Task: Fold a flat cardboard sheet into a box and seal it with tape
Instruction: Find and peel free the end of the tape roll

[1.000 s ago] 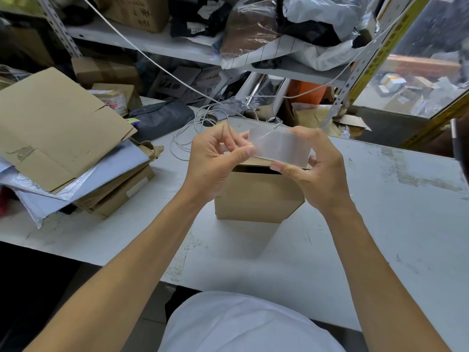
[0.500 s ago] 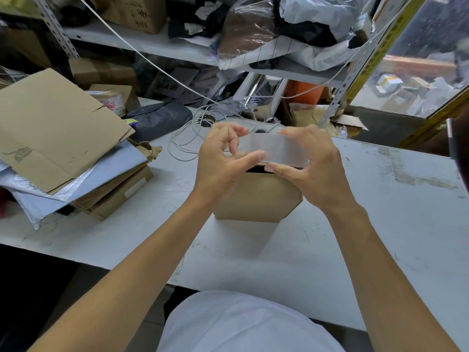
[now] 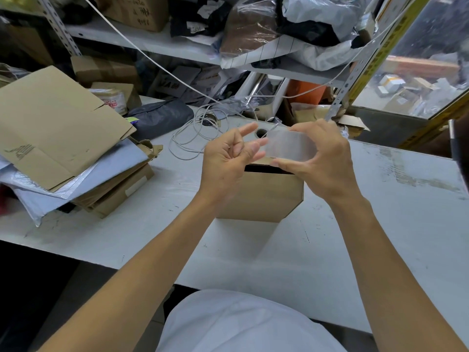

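One strip of clear tape [image 3: 289, 144] is hovering just above the box [image 3: 261, 196], which is sitting mid-table [image 3: 380, 224]; the right hand [image 3: 327, 163] is pinching the tape taut while the left hand [image 3: 228, 161] is spreading loose beside it, likely readying to seal.

faint print on flat cardboard sheet [image 3: 50, 128], red marks on packet [image 3: 113, 101], none legible

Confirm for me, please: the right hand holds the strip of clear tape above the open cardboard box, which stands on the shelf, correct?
Not quite. In the head view the right hand does hold the strip of clear tape above the open cardboard box, but the box stands on the white table, not on the shelf.
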Available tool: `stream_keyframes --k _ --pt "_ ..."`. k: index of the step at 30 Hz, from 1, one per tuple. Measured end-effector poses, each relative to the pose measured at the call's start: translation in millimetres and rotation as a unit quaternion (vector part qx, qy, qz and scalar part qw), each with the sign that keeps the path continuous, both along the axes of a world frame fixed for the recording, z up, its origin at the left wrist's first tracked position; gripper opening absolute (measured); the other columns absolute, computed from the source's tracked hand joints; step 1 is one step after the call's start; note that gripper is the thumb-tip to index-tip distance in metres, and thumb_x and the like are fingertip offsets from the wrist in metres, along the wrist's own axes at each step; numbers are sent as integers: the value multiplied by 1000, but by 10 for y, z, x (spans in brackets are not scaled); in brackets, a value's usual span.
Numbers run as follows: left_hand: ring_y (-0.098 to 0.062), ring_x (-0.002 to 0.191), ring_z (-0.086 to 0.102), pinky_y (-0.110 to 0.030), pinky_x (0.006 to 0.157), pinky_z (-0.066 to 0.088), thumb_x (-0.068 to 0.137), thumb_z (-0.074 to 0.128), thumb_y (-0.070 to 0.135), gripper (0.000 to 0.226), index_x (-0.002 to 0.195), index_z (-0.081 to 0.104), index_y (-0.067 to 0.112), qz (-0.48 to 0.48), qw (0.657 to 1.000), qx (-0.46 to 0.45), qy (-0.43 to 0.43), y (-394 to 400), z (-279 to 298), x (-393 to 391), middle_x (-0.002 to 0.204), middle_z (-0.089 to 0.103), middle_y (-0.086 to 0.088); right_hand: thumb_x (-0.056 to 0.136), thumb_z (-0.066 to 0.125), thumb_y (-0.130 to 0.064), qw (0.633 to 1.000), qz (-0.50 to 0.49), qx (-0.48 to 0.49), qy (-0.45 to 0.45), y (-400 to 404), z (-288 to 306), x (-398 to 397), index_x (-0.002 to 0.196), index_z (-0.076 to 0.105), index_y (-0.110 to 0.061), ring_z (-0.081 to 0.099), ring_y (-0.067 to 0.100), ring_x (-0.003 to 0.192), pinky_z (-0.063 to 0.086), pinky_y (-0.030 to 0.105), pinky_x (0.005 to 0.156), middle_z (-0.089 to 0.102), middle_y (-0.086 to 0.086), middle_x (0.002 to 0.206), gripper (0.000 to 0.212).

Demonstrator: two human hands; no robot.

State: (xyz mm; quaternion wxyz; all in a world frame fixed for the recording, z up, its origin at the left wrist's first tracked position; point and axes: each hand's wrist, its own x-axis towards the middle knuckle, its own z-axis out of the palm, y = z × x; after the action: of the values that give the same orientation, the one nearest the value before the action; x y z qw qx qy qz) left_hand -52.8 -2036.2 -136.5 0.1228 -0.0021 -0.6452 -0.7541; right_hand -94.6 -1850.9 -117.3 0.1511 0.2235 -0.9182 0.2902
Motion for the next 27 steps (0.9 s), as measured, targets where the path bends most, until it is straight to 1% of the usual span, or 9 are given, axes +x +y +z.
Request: stream_keyframes --k 4,6,8,11,12,14,18,23,27 --pt "-35 101 72 -37 82 59 91 65 -4 45 67 31 15 -5 999 33 -13 2 6 10 85 60 -41 64 81 -61 999 -15 -36 -9 -5 -3 16 114 66 -17 53 21 101 40 26 78 65 5 109 69" --pt "-38 100 72 -37 81 58 91 65 -3 45 68 31 16 -16 998 58 -21 -12 -23 21 78 62 -33 62 82 -59 998 -15 -51 -14 -20 -5 32 112 67 -16 53 19 99 38 25 78 65 4 107 68" --pt "-36 103 72 -40 83 59 94 59 -6 43 69 32 16 -39 995 83 -30 -33 -43 24 83 64 -33 60 86 -56 998 -17 -56 -15 -28 -13 44 110 67 -16 53 19 97 38 24 77 64 5 105 67" --pt "-41 109 68 -49 90 58 95 56 -6 43 68 31 16 -57 989 121 -56 -65 -20 34 92 48 -56 59 88 -54 998 -26 -55 -16 -32 -27 50 109 65 -16 49 13 96 39 23 75 62 2 106 67" --pt "-42 109 67 -52 91 57 96 55 -6 43 68 31 16 -61 988 130 -65 -72 -13 33 92 49 -54 58 88 -55 998 -31 -56 -14 -31 -28 47 108 65 -16 48 11 95 39 22 75 60 -1 104 68" --pt "-42 111 67 -55 91 56 97 52 -7 43 68 30 16 -75 982 152 -85 -100 -17 18 88 62 -37 56 88 -58 998 -33 -58 -14 -21 -33 34 107 63 -15 46 9 93 39 20 75 54 -6 101 70" --pt "-36 114 66 -55 83 59 98 49 -4 41 71 30 19 -99 963 213 -132 -202 -30 -17 75 72 -13 61 76 -68 997 5 -59 -41 49 -28 9 110 57 -17 40 -3 92 36 4 74 48 -12 105 74" --pt "-35 87 74 -49 80 59 86 67 -10 45 79 32 18 -72 968 191 -149 -333 105 -49 73 54 -20 70 78 -60 990 70 -78 -89 147 28 28 113 48 -33 45 -18 102 39 0 74 46 -33 107 59" --pt "-32 75 74 -39 69 60 81 67 -17 52 84 30 19 -51 977 142 -148 -375 188 -38 68 59 -17 70 77 -57 991 93 -70 -65 167 108 -23 117 54 -31 46 -5 103 42 8 81 55 -15 114 58"
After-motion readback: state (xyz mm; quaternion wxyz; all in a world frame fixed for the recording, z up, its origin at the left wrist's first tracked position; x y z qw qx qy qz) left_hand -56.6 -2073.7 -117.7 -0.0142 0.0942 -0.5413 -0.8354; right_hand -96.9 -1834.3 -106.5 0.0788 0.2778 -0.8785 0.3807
